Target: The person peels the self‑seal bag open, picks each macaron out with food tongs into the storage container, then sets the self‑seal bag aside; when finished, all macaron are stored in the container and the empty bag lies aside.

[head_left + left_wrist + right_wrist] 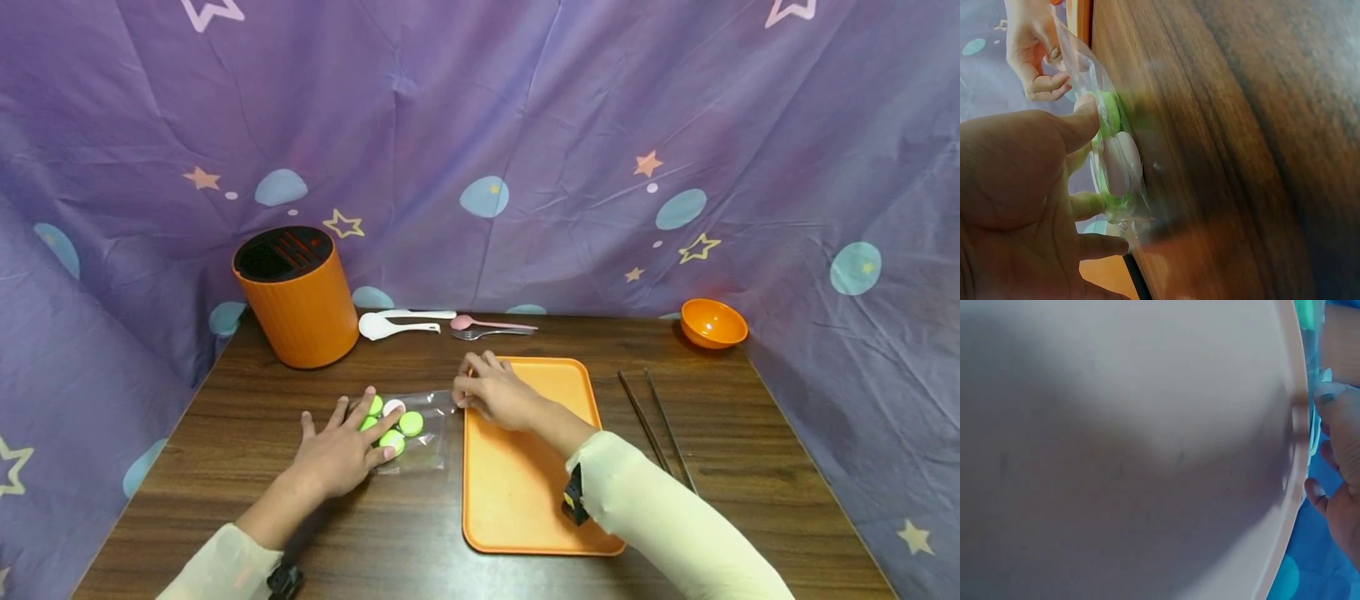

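A clear plastic bag (431, 454) lies on the table, holding several thick, round green discs (411, 423) and a white disc (393, 407). My left hand (337, 450) rests on its left part, fingers spread over the discs; in the left wrist view the thumb touches the bag beside a pale disc (1121, 164). At the bag's right edge, my right hand (495, 393) pinches the plastic with thumb and fingers. That hand is over the upper left rim of an orange tray (517, 500), whose surface fills most of the right wrist view.
An orange knife block (300, 312) stands at the back left. Along the back lie white spoons (397, 328), a pink spoon (487, 324) and a fork (491, 334). Metal chopsticks (667, 421) lie right of the tray, and an orange bowl (712, 325) sits at the back right.
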Demonstrator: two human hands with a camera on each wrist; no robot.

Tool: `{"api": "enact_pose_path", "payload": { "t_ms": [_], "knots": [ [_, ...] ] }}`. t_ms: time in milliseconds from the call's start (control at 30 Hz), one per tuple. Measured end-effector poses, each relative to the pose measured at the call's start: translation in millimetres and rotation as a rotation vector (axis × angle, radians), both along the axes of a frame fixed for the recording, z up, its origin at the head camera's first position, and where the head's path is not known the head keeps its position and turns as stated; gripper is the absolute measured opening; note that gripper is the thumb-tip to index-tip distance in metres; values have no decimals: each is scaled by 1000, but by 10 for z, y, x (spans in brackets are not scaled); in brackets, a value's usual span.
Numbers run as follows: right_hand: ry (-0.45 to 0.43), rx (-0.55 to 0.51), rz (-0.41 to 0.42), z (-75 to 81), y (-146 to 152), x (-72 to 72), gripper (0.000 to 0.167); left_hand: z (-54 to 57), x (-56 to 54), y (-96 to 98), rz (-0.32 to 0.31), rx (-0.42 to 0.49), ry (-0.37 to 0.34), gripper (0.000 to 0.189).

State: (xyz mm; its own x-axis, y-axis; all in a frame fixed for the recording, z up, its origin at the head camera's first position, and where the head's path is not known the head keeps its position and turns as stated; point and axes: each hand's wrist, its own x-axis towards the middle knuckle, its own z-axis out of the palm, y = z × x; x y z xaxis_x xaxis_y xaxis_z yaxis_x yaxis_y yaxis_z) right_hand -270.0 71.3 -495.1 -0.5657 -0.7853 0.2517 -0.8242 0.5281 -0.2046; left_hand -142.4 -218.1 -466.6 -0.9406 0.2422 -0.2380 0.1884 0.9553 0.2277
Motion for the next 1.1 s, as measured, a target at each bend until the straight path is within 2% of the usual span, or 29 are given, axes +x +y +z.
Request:
{"api": "enact_pose_path", "payload": {
  "t_ms": [167,367,533,700,833,1000,1100],
  "knots": [
    [-23,5,19,28,-69,24,13,1,-2,-2,-2,1,2,64],
    [1,-11,48,24,-94,78,6,-9,3,3,0,1,-5,64],
    [-7,-37,61,4,-19,97,16,-9,2,4,2,-4,-6,64],
    [-20,-19,58,-5,0,111,2,-2,-1,8,6,-1,-9,64],
    [-17,9,63,-6,-47,131,12,5,-1,11,8,2,-12,64],
    [-17,22,55,-2,-74,160,4,8,1,14,3,-5,-11,64],
    [-39,12,54,30,-33,181,8,6,1,11,2,-6,-7,64]
  ]
}}
